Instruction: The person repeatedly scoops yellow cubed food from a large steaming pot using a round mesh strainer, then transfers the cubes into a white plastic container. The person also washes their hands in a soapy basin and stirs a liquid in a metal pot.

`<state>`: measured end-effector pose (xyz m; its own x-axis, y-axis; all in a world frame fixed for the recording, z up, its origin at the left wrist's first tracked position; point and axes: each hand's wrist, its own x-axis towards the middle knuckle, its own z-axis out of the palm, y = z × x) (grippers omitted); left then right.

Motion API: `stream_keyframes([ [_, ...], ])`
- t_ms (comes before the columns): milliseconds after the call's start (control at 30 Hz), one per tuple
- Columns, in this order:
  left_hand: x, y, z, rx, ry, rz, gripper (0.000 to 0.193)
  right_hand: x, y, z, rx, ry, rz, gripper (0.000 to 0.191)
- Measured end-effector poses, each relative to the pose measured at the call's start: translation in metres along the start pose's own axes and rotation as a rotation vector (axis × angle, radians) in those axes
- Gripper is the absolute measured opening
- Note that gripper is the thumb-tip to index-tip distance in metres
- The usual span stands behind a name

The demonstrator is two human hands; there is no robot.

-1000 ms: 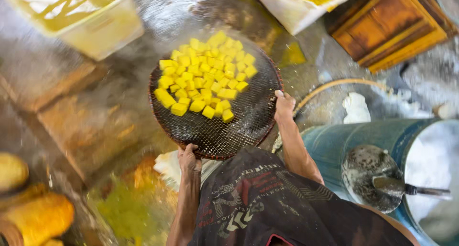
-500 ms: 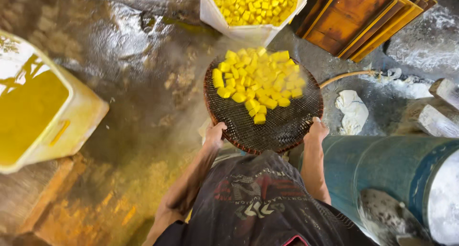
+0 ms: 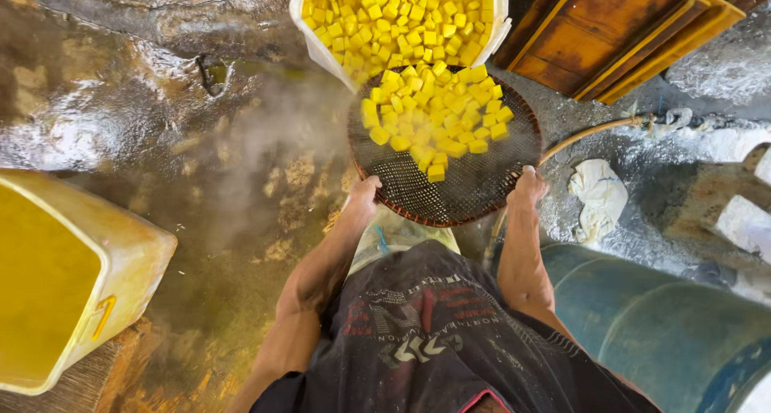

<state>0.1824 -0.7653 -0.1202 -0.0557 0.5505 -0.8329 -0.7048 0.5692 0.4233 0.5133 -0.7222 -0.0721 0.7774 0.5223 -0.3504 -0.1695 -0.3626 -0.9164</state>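
Observation:
A round dark woven sieve carries a heap of yellow cubes gathered toward its far side. My left hand grips the sieve's near-left rim and my right hand grips its near-right rim. The sieve's far edge touches or overlaps the rim of a white tub that is filled with several more yellow cubes. Steam rises to the left of the sieve. My dark patterned apron fills the bottom middle.
A pale yellow tub of yellow liquid stands at the left on the wet, stained floor. Orange-brown wooden trays lie at the top right. A hose, a white cloth and a blue barrel are at the right.
The sieve with its cubes has been carried from beside the barrel toward the white tub, whose rim it now reaches. The cubes have slid toward the far side. Both hands kept their grip.

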Motion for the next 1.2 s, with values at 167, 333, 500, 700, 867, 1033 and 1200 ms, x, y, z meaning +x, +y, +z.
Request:
stream_keyframes([
  [167, 0.072, 0.052, 0.067, 0.060, 0.129, -0.082, 0.040, 0.073, -0.023, 0.095, -0.173, 0.095, 0.193, 0.029],
  [333, 0.109, 0.093, 0.109, 0.439, 0.343, -0.055, 0.051, 0.115, -0.035, 0.138, -0.379, -0.010, 0.165, 0.033],
  [500, 0.144, 0.120, 0.164, 1.164, 0.101, 0.509, 0.065, 0.154, -0.058, 0.191, -0.455, -0.282, 0.063, 0.036],
  [700, 0.172, 0.133, 0.274, 1.789, -0.759, 0.397, 0.077, 0.176, -0.104, 0.300, -0.594, -0.142, 0.353, 0.053],
  [867, 0.221, 0.216, 0.303, 1.256, -0.454, 0.061, 0.069, 0.179, -0.147, 0.386, -0.165, -0.569, 0.078, 0.026],
  [1033, 0.273, 0.301, 0.319, 1.363, -0.330, 0.272, 0.054, 0.166, -0.164, 0.404, -0.134, -0.729, -0.039, 0.019],
  [1200, 0.283, 0.348, 0.294, 0.995, -0.297, 0.186, 0.046, 0.141, -0.142, 0.350, -0.158, -0.808, -0.007, 0.024],
])
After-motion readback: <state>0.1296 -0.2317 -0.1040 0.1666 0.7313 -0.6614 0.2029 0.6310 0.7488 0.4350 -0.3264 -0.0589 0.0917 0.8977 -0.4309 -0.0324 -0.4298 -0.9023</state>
